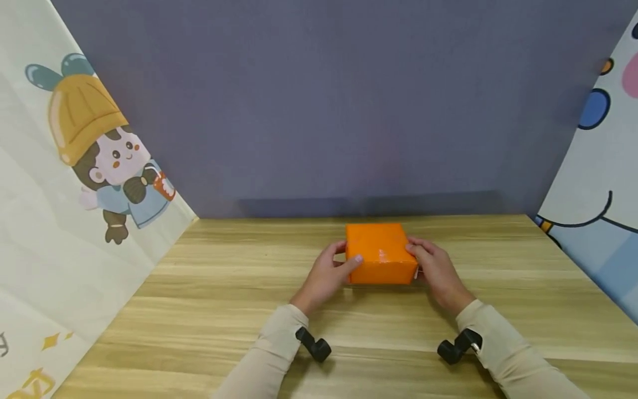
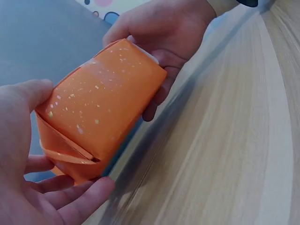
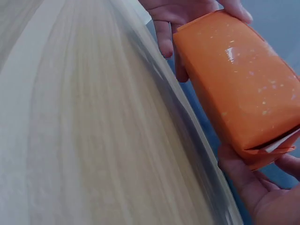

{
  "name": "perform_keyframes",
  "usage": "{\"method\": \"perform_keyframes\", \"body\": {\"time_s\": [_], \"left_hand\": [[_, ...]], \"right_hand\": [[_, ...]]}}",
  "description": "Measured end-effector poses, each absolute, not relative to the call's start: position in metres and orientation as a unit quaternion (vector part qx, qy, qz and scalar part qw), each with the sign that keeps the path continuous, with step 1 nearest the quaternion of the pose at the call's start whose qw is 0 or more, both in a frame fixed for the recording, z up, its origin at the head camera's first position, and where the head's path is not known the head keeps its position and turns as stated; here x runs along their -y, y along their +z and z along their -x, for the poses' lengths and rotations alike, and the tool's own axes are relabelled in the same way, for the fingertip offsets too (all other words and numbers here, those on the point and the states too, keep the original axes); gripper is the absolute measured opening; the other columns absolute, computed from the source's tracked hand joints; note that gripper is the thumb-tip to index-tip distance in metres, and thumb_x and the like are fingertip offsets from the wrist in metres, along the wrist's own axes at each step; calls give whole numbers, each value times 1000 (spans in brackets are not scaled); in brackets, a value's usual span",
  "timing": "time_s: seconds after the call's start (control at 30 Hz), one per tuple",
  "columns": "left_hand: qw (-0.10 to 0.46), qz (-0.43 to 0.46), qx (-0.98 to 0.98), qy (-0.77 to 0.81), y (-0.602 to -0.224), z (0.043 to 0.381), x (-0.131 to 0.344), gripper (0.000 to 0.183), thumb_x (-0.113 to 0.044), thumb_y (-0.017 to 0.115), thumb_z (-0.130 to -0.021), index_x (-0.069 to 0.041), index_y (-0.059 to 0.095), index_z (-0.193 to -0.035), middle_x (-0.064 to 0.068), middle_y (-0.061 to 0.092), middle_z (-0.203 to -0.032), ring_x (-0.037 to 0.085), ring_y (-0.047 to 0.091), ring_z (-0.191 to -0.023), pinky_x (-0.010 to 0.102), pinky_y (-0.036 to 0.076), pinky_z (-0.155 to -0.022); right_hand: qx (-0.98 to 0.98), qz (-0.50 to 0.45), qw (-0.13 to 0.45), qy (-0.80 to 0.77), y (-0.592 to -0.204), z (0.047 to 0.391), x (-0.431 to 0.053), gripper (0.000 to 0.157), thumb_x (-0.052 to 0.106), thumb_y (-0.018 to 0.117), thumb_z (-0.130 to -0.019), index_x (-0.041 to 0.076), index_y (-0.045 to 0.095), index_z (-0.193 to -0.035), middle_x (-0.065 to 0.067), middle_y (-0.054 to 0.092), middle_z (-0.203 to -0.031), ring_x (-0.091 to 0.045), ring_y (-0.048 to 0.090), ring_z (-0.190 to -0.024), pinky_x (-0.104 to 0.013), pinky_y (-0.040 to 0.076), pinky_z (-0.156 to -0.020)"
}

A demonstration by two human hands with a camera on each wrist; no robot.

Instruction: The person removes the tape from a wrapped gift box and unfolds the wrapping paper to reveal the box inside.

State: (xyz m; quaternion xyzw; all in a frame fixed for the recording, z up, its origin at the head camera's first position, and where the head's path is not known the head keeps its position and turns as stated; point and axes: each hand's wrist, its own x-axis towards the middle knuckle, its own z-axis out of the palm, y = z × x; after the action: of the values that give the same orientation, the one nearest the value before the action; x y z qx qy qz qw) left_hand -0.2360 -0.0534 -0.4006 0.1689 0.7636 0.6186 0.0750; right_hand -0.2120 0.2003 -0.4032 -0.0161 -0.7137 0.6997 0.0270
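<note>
A box wrapped in glossy orange paper [image 1: 380, 246] with pale flecks is held between both hands over the table. My left hand [image 1: 327, 275] grips its left end, thumb on the front upper edge. In the left wrist view, the left fingers [image 2: 89, 199] lie at a folded paper flap [image 2: 65, 145] on that end. My right hand [image 1: 441, 277] holds the opposite end, thumb along the top right edge. There, the right wrist view shows a gaping end flap [image 3: 276, 143] with its white inner side showing, close to the right fingers.
The wood-grain table [image 1: 209, 310] spreads beneath the hands. A grey-blue panel [image 1: 319, 111] rises behind it. Cartoon-printed sheets flank it, at left [image 1: 45, 221] and right [image 1: 588, 172]. Each sleeved wrist carries a black camera mount [image 1: 319, 349].
</note>
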Motion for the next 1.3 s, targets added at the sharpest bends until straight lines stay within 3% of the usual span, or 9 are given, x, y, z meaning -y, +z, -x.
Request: {"method": "perform_keyframes", "body": {"time_s": [0.2, 0.5, 0.67, 0.97, 1.3], "left_hand": [[69, -162, -797, 578, -403, 234, 55, 68, -47, 73, -90, -15, 50, -146, 4, 53, -142, 20, 64, -106, 35, 57, -79], [69, -164, -818, 546, -407, 232, 51, 73, -50, 74, -88, -15, 50, -147, 1, 54, -144, 18, 63, -110, 34, 56, -82], [66, -181, -822, 535, -407, 233, 50, 68, -47, 72, -91, -14, 51, -147, 4, 54, -144, 18, 64, -111, 33, 56, -83], [62, -187, -836, 511, -406, 233, 54, 63, -48, 70, -92, -18, 54, -145, 0, 57, -141, 14, 64, -111, 32, 55, -85], [73, -181, -835, 514, -405, 234, 55, 66, -48, 72, -91, -17, 52, -146, 0, 55, -143, 15, 63, -111, 33, 55, -84]], "right_hand": [[722, 13, 12, 691, -407, 214, -202, 57, 30, 53, -104, -4, 40, -148, -13, 61, -122, -8, 65, -87, -28, 56, -74], [768, 28, 24, 639, -410, 210, -207, 54, 28, 53, -104, -5, 44, -146, -25, 50, -140, -6, 59, -92, -23, 52, -77], [788, 30, 31, 614, -410, 211, -208, 52, 27, 54, -103, -5, 47, -144, -25, 53, -138, -9, 60, -93, -21, 52, -77], [810, 19, 41, 584, -409, 214, -204, 51, 25, 53, -102, -6, 49, -142, -25, 53, -140, -25, 56, -112, -14, 46, -82], [825, 22, 49, 563, -408, 214, -203, 48, 24, 53, -101, -6, 51, -139, -24, 54, -138, -31, 55, -116, -16, 44, -85]]}}
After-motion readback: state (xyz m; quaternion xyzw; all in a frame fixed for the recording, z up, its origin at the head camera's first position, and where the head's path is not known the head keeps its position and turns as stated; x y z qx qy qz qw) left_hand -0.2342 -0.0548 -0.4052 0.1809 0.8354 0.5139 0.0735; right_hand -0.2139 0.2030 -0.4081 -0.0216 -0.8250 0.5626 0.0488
